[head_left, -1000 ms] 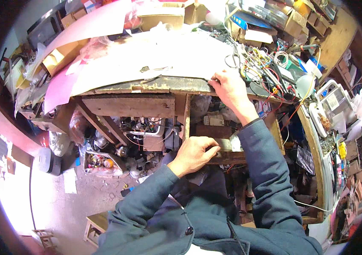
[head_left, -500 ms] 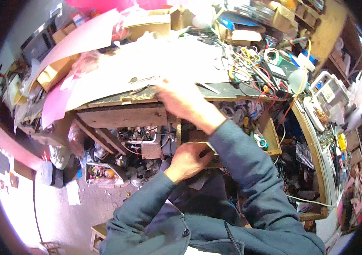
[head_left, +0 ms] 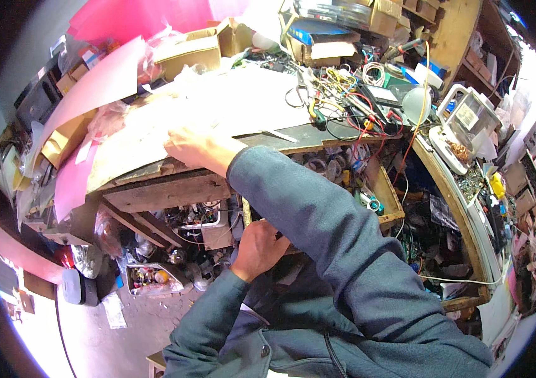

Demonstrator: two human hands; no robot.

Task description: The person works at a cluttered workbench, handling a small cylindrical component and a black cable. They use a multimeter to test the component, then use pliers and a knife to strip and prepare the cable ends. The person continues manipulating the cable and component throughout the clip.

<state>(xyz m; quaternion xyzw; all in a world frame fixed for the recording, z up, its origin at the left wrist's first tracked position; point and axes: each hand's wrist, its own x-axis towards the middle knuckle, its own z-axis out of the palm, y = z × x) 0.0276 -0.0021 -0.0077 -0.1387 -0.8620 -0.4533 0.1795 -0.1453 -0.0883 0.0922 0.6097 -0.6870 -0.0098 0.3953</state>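
My right hand (head_left: 200,150) reaches leftward across the workbench (head_left: 130,177), low over its front edge. Its fingers are curled together, and glare from the white sheet (head_left: 261,94) hides what they grip, if anything. Below the bench edge, my left hand (head_left: 259,251) is closed with its back toward me, beside the open wooden drawer (head_left: 392,189). My right sleeve partly covers the left fingers, so their contents cannot be made out. A thin pale strip (head_left: 279,136) lies at the bench edge, right of my right hand.
Tangled wires and test leads (head_left: 343,94) crowd the bench's right side. Cardboard boxes (head_left: 189,55) and pink sheets (head_left: 95,88) stand behind and to the left. A tray of small parts (head_left: 154,277) sits on the floor, and a clear plastic container (head_left: 469,116) is at right.
My right hand has moved left along the bench edge, its forearm now crossing above the left hand. The left hand has shifted slightly left and down. The whole view has shifted a little.
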